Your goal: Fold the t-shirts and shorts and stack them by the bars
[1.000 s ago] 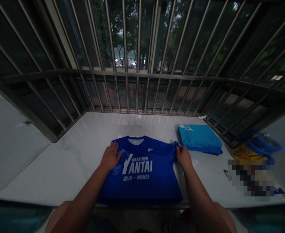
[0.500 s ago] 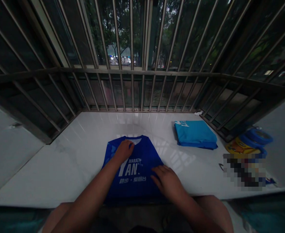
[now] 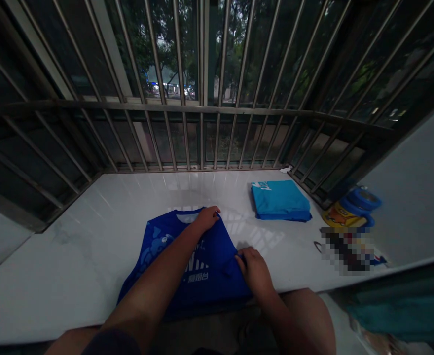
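A dark blue T-shirt (image 3: 217, 266) with white lettering lies spread on the white ledge, its neckline facing the window. My left hand (image 3: 208, 217) reaches across it and pinches the cloth at the shoulder to the right of the collar. Lower down, my right hand (image 3: 253, 267) has thumb and fingers closed on the shirt's right edge. My left forearm covers part of the print. A folded stack of light and dark blue clothes (image 3: 281, 199) sits apart from my hands, farther back on the right.
Metal bars (image 3: 202, 111) stand in front of the window. On the right of the white ledge (image 3: 80, 236) are a yellow and blue container (image 3: 350, 212) and a blurred-out item (image 3: 346, 249). A teal cloth (image 3: 405, 301) hangs at the lower right.
My left hand has gone from the collar's left part to the right shoulder. My right hand has closed on the shirt's edge. The shirt's left side is more spread out, and the view has shifted.
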### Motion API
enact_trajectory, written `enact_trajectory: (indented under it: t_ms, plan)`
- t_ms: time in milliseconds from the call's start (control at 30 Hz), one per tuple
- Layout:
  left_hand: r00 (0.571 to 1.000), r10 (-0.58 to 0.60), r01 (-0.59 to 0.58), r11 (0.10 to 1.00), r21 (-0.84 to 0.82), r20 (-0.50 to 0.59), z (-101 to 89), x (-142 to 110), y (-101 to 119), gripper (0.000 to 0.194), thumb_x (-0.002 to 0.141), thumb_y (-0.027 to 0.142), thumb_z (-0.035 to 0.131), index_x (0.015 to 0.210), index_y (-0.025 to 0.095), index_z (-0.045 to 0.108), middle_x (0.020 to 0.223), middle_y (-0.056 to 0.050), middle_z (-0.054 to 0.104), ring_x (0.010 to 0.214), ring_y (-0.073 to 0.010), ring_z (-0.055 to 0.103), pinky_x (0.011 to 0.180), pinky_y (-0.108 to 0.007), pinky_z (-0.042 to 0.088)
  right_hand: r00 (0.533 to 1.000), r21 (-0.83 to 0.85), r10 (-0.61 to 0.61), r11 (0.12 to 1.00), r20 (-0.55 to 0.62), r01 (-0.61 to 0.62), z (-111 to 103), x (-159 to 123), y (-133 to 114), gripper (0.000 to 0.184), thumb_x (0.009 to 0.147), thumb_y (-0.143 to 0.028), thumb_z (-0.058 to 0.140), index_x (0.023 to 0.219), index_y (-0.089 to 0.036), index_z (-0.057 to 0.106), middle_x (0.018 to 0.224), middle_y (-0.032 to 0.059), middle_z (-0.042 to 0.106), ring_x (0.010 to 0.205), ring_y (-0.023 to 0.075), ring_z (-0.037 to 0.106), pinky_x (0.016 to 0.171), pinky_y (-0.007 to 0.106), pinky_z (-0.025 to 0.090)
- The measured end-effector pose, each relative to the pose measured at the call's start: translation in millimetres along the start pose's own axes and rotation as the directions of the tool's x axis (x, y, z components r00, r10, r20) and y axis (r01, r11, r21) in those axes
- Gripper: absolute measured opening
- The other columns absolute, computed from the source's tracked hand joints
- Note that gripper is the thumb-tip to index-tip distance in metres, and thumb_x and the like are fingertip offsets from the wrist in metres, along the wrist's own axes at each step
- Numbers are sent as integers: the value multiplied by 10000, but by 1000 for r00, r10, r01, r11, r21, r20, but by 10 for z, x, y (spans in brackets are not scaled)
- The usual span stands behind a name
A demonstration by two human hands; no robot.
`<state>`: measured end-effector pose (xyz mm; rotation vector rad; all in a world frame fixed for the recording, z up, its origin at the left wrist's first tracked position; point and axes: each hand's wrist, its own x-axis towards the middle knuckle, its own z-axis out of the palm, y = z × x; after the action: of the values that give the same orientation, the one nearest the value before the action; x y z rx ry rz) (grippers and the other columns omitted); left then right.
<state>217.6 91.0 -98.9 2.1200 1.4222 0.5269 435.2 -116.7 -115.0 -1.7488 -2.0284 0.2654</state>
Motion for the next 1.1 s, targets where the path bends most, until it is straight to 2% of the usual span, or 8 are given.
enact_trajectory:
  t_ms: [267, 433, 533, 600, 733, 867, 967, 1100]
  plan:
    - [994, 53, -63, 992, -108, -95, 277, 253, 94, 178, 853, 162, 781, 1021, 217, 766, 949, -37, 775, 915, -222, 739, 884, -352, 582, 989, -42, -6, 999, -146, -1, 103, -126, 72, 155, 1091, -252, 568, 1048, -227, 715, 1004, 85, 759, 973, 293, 711, 922, 426, 536]
    - [978, 172, -186, 975, -125, -115, 240, 210, 188, 227, 799, 170, 856, 1000, 222, 766, 1067, -55, 768, 992, -233, 749, 953, -374, 600, 991, -61, 18, 998, -130, -27, 80, -111, 44, 139, 1068, -244, 581, 1045, -223, 717, 1010, 93, 753, 989, 301, 704, 932, 436, 534]
    - [963, 202, -219, 972, -85, -177, -3, 55, 86, 202, 873, 213, 811, 1069, 237, 769, 1233, -80, 752, 1205, -249, 706, 1117, -395, 545, 994, -36, 25, 999, -102, -29, 33, -109, 54, 159, 1071, -266, 569, 1052, -224, 722, 1036, 101, 757, 1013, 300, 707, 948, 436, 540]
    - [959, 147, -160, 986, -34, -242, -282, -134, -128, 152, 979, 251, 678, 1103, 230, 762, 1252, -103, 743, 1234, -262, 688, 1160, -428, 516, 996, -14, 35, 999, -82, -36, -34, -70, 56, 194, 1087, -298, 549, 1049, -223, 724, 1036, 106, 758, 1015, 292, 714, 956, 425, 544]
    - [939, -90, 120, 990, 70, -332, -1010, -676, -807, 233, 992, 259, 554, 1072, 198, 764, 1150, -144, 765, 1079, -296, 726, 1077, -456, 543, 999, -55, 39, 998, 34, -37, -230, 260, 13, 232, 1098, -324, 539, 1082, -203, 736, 1097, 125, 756, 1055, 271, 726, 983, 366, 538]
    - [880, -354, 409, 904, 126, -316, -1583, -1149, -1372, 180, 897, 364, 676, 942, 217, 769, 881, -104, 789, 948, -314, 755, 924, -396, 564, 991, -96, 65, 994, 116, -54, -268, 959, -82, 288, 1107, -340, 535, 1221, -163, 732, 1169, 145, 764, 1096, 253, 736, 1012, 329, 516]
    - [835, -498, 533, 838, 119, -235, -1723, -1289, -1545, 240, 795, 471, 792, 776, 240, 730, 673, -62, 742, 871, -322, 766, 802, -353, 555, 981, -116, 108, 989, 162, -90, -122, 1526, -165, 385, 1089, -432, 606, 1297, -128, 720, 1176, 183, 776, 1108, 277, 745, 979, 345, 531]
    - [782, -621, 624, 780, 45, -55, -1702, -1261, -1602, 354, 711, 527, 850, 607, 244, 664, 497, -29, 654, 611, -272, 716, 621, -326, 516, 945, -148, 156, 982, 288, -116, 68, 2037, -202, 328, 1036, -444, 732, 1184, -152, 756, 1152, 153, 788, 1091, 262, 744, 972, 380, 576]
